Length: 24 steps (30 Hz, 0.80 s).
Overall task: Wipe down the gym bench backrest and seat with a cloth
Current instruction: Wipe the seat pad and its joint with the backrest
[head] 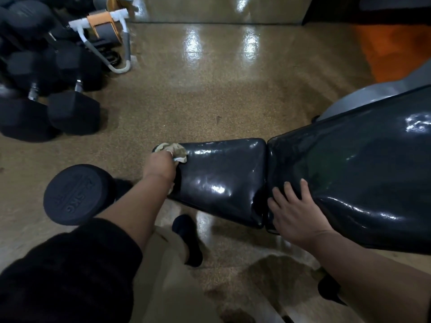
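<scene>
The black glossy bench seat (221, 180) lies in the middle of the view, and the larger backrest (359, 183) runs off to the right. My left hand (161, 165) is shut on a crumpled beige cloth (173, 150) and presses it on the seat's far left end. My right hand (296, 208) rests flat with fingers spread on the near edge of the backrest, right at the gap between the two pads. Both pads shine with wet-looking reflections.
A round black dumbbell head (74, 194) stands by my left arm. More black hex dumbbells (72, 113) crowd the left side. A white-and-orange frame (105, 22) stands at the back left. My dark shoe (189, 238) is under the seat. The speckled brown floor (210, 89) stretches ahead.
</scene>
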Tool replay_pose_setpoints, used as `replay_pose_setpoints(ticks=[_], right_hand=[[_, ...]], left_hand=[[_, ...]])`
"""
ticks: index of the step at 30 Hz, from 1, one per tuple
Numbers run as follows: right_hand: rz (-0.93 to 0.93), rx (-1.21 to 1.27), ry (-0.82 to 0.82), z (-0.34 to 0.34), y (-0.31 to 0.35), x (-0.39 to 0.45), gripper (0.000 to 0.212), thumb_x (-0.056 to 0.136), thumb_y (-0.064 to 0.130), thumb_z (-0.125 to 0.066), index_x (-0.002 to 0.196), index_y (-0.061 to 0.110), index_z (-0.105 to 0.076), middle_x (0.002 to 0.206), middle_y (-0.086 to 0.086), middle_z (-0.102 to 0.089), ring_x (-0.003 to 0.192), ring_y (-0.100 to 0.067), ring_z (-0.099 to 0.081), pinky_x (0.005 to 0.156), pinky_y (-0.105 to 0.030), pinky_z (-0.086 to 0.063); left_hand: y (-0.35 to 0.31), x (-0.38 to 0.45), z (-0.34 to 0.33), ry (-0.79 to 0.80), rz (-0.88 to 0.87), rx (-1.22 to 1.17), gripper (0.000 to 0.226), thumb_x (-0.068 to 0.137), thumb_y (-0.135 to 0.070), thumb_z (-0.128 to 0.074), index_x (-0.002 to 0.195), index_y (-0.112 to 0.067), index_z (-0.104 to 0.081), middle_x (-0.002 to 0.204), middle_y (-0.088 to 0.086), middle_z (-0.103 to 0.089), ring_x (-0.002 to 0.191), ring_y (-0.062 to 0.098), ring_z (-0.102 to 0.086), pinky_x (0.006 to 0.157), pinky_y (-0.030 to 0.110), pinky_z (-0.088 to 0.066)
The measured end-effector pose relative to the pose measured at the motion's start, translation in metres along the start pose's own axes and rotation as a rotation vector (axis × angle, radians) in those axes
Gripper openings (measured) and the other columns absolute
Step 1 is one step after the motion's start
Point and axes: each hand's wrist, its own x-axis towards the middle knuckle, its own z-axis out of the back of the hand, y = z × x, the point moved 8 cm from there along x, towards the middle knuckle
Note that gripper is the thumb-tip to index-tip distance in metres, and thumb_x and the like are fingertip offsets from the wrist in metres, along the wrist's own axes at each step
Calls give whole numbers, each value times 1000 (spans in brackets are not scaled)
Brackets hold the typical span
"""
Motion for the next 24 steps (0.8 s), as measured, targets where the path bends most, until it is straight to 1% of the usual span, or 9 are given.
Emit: replay_pose_setpoints(ticks=[4,6,8,10,12,14,17,22,24], right_hand=[[-11,-9,16,-2,-1,1,55,82,33,-29,106,1,-67,114,-25,-61,108,-48,-52,96,-69,-22],[-6,-11,26,-6,-1,1,55,83,33,-29,108,1,-66,115,-25,-60,109,-47,-51,97,-69,-22],[-10,-10,45,-9,-1,1,55,84,33,-29,109,1,-66,116,-25,-60,110,-47,-50,98,-69,-21],[-15,-8,51,-9,-1,1,55,84,33,-28,109,1,-65,116,-25,-60,111,-47,-50,98,-69,-21],[-12,-12,49,-8,-1,1,55,84,33,-28,109,1,-65,116,-25,-60,110,-47,-50,98,-69,-21],[-13,-14,49,-6,-1,1,55,83,33,-28,108,1,-66,115,-25,-60,110,-47,-51,98,-69,-21],[-19,-20,46,-4,0,1,55,83,33,-27,106,2,-66,113,-24,-60,108,-46,-51,97,-69,-22],[-16,-24,30,-2,0,1,55,83,33,-27,104,1,-66,112,-25,-60,107,-47,-51,96,-69,-22],[-18,-18,25,-3,-1,1,56,83,33,-27,104,1,-67,111,-25,-60,106,-47,-52,95,-70,-21]], left_hand=[[-7,18,8,-30,-52,53,27,92,-13,-51,116,-6,-63,115,22,-62,108,38,-57,88,35,-45],[-7,26,6,1,-61,149,26,92,-11,-51,113,-4,-63,114,21,-63,108,37,-57,86,34,-45],[-8,32,6,36,-81,212,26,93,-15,-51,114,-6,-63,113,18,-64,107,35,-58,85,33,-46],[-7,36,7,70,-96,212,30,95,-24,-49,118,-9,-61,114,17,-63,107,35,-58,83,32,-45],[-4,35,4,100,-92,194,29,94,-21,-49,120,-11,-59,115,17,-62,106,34,-58,83,32,-45],[1,27,-1,84,-55,175,29,93,-13,-47,122,-11,-55,119,17,-59,110,33,-56,87,34,-45],[14,13,-8,81,31,171,35,92,-13,-47,126,-5,-49,130,18,-49,117,33,-52,94,39,-43],[34,4,-12,168,133,132,38,93,-15,-46,128,-1,-48,129,19,-53,118,33,-51,93,36,-42],[40,-1,-16,207,157,207,40,94,-15,-44,132,0,-46,133,18,-50,121,33,-49,97,37,-41]])
